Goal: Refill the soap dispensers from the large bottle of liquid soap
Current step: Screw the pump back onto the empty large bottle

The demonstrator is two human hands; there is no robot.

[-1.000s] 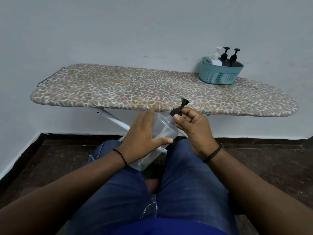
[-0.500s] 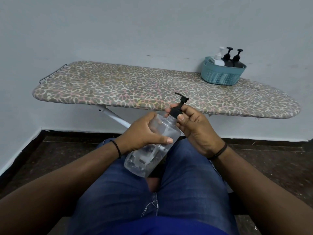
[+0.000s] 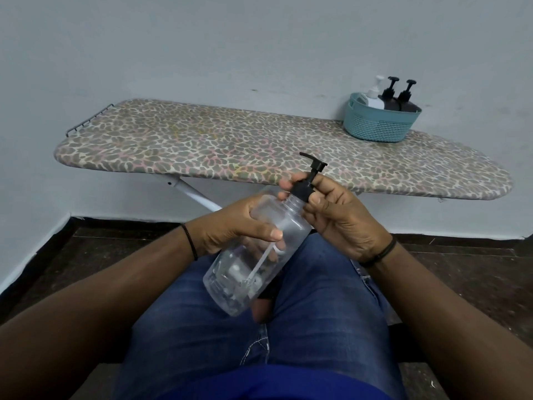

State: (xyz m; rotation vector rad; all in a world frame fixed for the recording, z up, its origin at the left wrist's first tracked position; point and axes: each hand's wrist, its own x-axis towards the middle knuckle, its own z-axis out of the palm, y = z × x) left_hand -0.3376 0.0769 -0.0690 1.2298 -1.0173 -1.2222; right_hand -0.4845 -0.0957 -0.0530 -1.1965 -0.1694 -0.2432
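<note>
A clear plastic dispenser bottle lies tilted over my lap, its neck pointing up and to the right. My left hand grips its upper body. Its black pump cap sits on the neck, and my right hand pinches the cap's collar between thumb and fingers. A white dip tube shows inside the bottle, with only a little liquid at the bottom. Three more dispensers, one white and two black, stand in a teal basket at the far right of the ironing board.
The ironing board with a leopard-print cover stands against a pale wall, its white leg slanting down behind my left hand. Dark tiled floor lies on both sides of my legs in blue jeans.
The bottle has tipped lower and its base has come nearer to me. The pump head has turned, its spout now pointing left. Both hands keep their hold.
</note>
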